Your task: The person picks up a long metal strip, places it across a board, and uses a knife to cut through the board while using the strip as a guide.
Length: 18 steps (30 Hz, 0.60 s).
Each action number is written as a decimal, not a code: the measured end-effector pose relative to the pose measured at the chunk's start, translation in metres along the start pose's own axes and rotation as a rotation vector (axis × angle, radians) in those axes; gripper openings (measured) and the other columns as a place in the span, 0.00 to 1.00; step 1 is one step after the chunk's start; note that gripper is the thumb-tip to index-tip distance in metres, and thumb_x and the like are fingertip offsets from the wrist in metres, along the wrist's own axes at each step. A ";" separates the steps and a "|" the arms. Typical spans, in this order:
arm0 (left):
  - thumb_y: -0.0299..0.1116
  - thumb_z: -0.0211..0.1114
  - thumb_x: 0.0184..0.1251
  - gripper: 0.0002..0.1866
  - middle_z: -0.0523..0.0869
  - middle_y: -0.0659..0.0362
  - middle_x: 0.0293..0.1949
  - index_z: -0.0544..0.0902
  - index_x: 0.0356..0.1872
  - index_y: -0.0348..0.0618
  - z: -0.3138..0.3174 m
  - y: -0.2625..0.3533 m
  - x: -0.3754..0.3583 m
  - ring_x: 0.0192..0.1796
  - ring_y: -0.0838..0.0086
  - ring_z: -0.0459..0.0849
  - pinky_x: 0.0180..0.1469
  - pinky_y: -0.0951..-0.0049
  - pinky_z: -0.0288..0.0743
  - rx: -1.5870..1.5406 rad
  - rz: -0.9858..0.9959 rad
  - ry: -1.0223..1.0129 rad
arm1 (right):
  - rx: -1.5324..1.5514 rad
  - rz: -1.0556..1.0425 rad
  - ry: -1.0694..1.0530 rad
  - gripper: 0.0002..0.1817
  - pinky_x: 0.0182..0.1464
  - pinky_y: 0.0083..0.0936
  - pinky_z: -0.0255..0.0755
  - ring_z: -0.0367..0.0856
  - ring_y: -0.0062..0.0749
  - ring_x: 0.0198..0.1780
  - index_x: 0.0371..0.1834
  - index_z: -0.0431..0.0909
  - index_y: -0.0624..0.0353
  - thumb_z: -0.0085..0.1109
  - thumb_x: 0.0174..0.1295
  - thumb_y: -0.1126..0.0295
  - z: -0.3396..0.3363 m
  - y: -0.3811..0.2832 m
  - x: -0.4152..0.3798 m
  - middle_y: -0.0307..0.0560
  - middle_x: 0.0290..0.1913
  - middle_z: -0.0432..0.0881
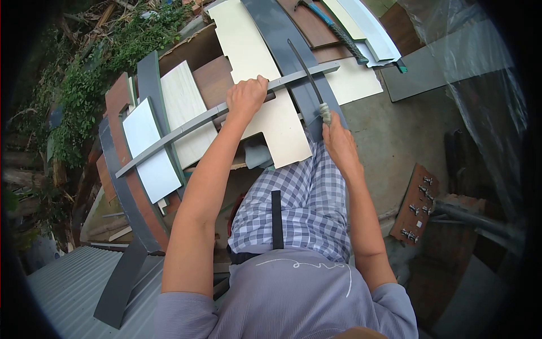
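My left hand is closed around a long grey metal bar that crosses the boards from lower left to upper right. Just below the bar, a short dark rod shows beside the fist. In my right hand is a thin dark-bladed tool with a pale wrapped handle, its blade pointing up and away across the bar. Beneath both lie a cream board with notched edges and a dark grey board.
A hammer with a blue and black handle rests on boards at upper right. White panels and brown boards lie at left. On the right, a brown board with metal fittings is near the floor, and clear plastic sheeting hangs.
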<state>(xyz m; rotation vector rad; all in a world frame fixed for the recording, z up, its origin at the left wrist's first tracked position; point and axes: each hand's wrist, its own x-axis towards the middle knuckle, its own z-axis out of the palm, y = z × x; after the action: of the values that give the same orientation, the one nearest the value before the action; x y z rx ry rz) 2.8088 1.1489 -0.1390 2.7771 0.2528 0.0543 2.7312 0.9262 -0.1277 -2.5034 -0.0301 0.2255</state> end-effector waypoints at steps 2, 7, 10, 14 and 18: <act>0.41 0.40 0.65 0.28 0.82 0.40 0.24 0.81 0.16 0.32 0.004 -0.002 0.001 0.31 0.48 0.82 0.39 0.56 0.74 0.006 -0.001 0.003 | -0.019 -0.007 -0.002 0.17 0.43 0.54 0.67 0.76 0.68 0.41 0.56 0.61 0.58 0.44 0.65 0.67 0.003 -0.008 0.013 0.69 0.35 0.79; 0.42 0.39 0.65 0.28 0.82 0.40 0.24 0.81 0.17 0.33 0.003 -0.003 0.002 0.31 0.49 0.82 0.39 0.57 0.74 0.005 -0.010 0.001 | -0.057 0.008 -0.026 0.17 0.44 0.54 0.67 0.76 0.68 0.41 0.55 0.61 0.58 0.45 0.65 0.66 -0.001 -0.009 0.010 0.69 0.36 0.79; 0.42 0.39 0.65 0.28 0.82 0.41 0.24 0.82 0.17 0.33 0.003 -0.003 0.002 0.31 0.49 0.82 0.40 0.57 0.74 -0.014 -0.018 -0.022 | -0.072 0.022 -0.040 0.17 0.43 0.54 0.67 0.76 0.68 0.41 0.55 0.61 0.58 0.45 0.65 0.67 -0.003 0.008 -0.017 0.69 0.36 0.79; 0.42 0.39 0.65 0.28 0.82 0.41 0.24 0.82 0.17 0.33 0.005 -0.004 0.001 0.30 0.50 0.82 0.40 0.57 0.74 -0.004 -0.012 -0.009 | -0.050 0.055 -0.048 0.17 0.41 0.53 0.68 0.76 0.67 0.40 0.55 0.61 0.59 0.45 0.65 0.68 -0.005 0.016 -0.038 0.69 0.34 0.79; 0.42 0.40 0.65 0.28 0.82 0.40 0.24 0.81 0.16 0.33 0.004 -0.003 0.001 0.31 0.50 0.82 0.40 0.57 0.74 -0.008 0.010 0.005 | -0.035 -0.038 0.010 0.17 0.41 0.54 0.68 0.76 0.67 0.39 0.55 0.61 0.59 0.45 0.65 0.67 -0.003 0.005 -0.006 0.69 0.35 0.79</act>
<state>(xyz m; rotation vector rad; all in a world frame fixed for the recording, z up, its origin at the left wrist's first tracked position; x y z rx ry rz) 2.8093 1.1505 -0.1440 2.7710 0.2395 0.0651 2.7258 0.9201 -0.1275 -2.5365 -0.0780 0.1985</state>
